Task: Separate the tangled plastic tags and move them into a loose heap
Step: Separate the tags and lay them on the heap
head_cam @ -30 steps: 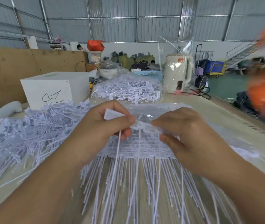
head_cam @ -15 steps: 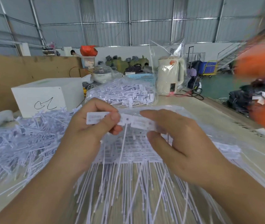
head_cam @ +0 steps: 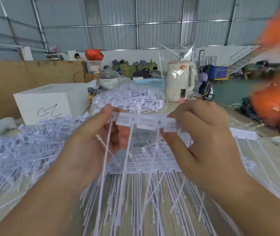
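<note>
Two hands showing: left hand (head_cam: pixel 86 150) and right hand (head_cam: pixel 202 142), both pinching one strip of joined tags (head_cam: pixel 144 122), about four labels counting across it. One loose heap (head_cam: pixel 13 150) lying at left, tags too many to count. One bagged bundle (head_cam: pixel 127 99) sitting behind. One white box (head_cam: pixel 50 103), one kettle (head_cam: pixel 180 82), one blue basket (head_cam: pixel 151 82).

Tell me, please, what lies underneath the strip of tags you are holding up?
Under the strip of tags, held between left hand and right hand, lies a flat stack of joined tags, tails fanned across the table. The hands cover the stack's sides.
</note>
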Tool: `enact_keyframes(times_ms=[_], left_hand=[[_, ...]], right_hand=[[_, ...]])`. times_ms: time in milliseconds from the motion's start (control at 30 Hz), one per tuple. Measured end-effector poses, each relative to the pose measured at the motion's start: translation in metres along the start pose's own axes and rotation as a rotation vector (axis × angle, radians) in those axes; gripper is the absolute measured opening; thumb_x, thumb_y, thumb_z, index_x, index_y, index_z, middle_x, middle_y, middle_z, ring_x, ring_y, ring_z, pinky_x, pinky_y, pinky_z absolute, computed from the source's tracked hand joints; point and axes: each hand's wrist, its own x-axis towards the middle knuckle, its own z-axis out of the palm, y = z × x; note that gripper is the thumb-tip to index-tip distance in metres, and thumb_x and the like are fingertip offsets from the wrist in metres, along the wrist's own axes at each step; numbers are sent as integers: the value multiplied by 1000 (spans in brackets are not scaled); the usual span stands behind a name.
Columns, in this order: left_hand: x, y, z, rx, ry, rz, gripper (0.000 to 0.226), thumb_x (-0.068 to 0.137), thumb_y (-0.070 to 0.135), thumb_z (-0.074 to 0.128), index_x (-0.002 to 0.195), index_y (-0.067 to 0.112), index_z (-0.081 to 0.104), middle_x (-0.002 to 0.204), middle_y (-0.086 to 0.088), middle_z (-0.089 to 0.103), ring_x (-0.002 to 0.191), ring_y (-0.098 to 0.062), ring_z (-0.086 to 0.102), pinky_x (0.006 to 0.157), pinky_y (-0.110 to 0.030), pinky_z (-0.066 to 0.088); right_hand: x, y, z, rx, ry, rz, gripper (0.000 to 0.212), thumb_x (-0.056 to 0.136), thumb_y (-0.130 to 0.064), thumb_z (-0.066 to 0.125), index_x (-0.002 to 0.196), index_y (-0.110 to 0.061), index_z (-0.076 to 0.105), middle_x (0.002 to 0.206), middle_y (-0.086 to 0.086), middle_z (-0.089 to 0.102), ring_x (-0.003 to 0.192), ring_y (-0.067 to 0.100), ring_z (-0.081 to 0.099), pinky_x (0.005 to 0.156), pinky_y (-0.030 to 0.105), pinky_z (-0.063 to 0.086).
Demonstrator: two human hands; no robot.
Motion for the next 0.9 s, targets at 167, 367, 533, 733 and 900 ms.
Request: enact_keyframes(times_ms=[167,367,533,733,900], left_hand=[[-3,-18,17,219,-47,-108,34,80,45,54,71,18,74,65,-9,62,57,-17,58,56,-22,49],[1,-24,5,503,-157,-109,41,62,42,68,100,28,76,104,3,74,103,-14,67,95,-38,47],[-4,-35,17,600,-178,-182,22,76,43,67,91,30,78,100,7,75,104,-13,67,102,-38,44],[5,-15,-3,317,175,-19,16,74,20,65,71,14,79,82,-15,74,75,-22,67,77,-33,52],[0,-1,-7,-73,-67,-72,31,54,24,85,79,9,77,79,-13,72,62,-18,65,56,-26,55]], right_hand=[[-3,-2,-1,13,79,-86,24,90,-11,54,106,0,68,87,9,63,84,27,53,78,42,42],[-1,-8,-8,0,67,-227,31,100,-16,45,113,0,69,80,12,61,70,30,50,66,41,37],[-1,-9,-5,-37,21,-230,26,90,-11,59,112,-3,70,78,10,59,68,29,48,65,41,36],[1,3,-1,-71,-102,-105,22,84,-12,65,104,-5,72,73,9,58,66,33,54,58,43,47],[3,8,-6,-19,-285,56,25,93,-34,59,92,-12,70,70,0,54,66,27,56,55,42,50]])
